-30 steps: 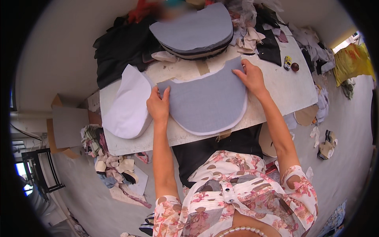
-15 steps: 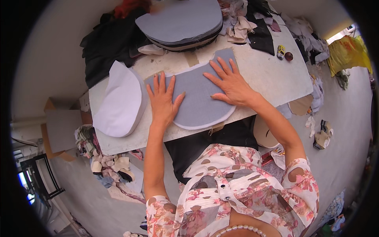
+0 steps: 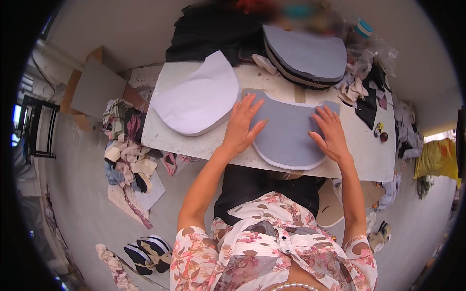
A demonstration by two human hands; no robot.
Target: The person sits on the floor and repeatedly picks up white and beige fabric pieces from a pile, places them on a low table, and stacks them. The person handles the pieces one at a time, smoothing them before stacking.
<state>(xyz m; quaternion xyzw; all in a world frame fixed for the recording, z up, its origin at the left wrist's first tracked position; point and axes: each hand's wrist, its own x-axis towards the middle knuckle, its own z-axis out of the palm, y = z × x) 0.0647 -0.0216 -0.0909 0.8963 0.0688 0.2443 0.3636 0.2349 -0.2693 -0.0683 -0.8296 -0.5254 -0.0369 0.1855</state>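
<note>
The grey piece is laid flat on the table, its curved edge bordered in white. Its sides are touched by the left hand and the right hand, fingers spread. White pieces are stacked leftward, grey ones beyond.

COLOUR AND PATTERN REFERENCE

Take the panel before you as clock centre: plain grey-blue, edged in white. At 10 o'clock, you have a plain white stack; at 11, black fabric. Between 12 and 1, the layered pile shows a grey-blue top over black and beige bands. At 3, note the yellow bag. At 6, your blouse carries pink flowers and brown spots on white.
</note>
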